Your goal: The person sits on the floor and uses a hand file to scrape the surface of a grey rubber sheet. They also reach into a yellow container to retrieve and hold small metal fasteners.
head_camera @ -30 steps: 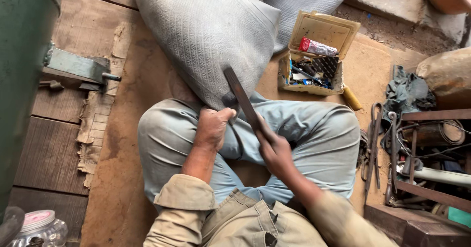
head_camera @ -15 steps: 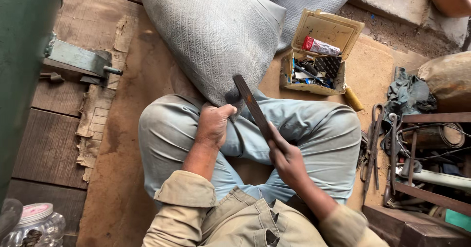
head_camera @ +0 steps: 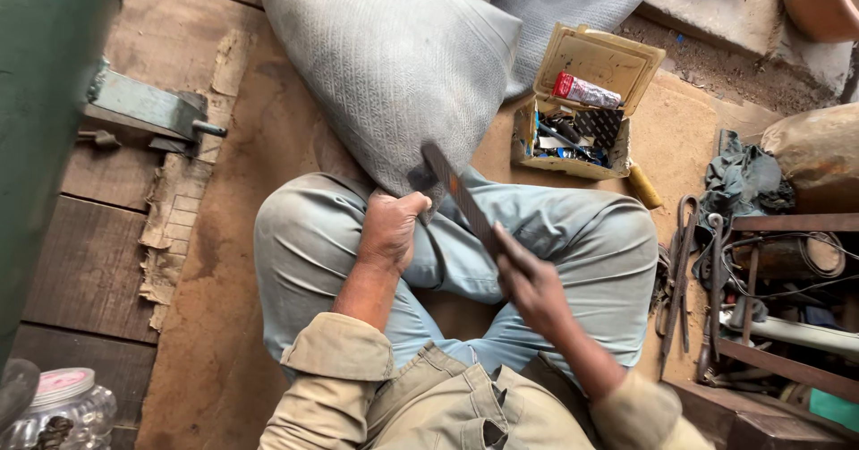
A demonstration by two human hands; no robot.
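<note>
File [head_camera: 461, 198], long, flat and dark, slants across the person's lap, its far tip up near the grey sack [head_camera: 394, 65] and its near end running down into the right hand [head_camera: 528, 280]. That hand is closed around the file's lower end, fingers wrapped over it. The left hand [head_camera: 391, 228] is curled into a fist on the left knee, just beside the file's upper part; it seems to pinch a small dark piece against the blade (too hidden to say what it is). The person sits cross-legged in pale blue trousers on a sheet of brown board laid over the wooden floor [head_camera: 98, 244]. Beyond the knees stands an open cardboard box [head_camera: 586, 101] of small tools, with a red-and-white tube lying on its lid. A glass jar [head_camera: 67, 410] sits at the lower left corner.
</note>
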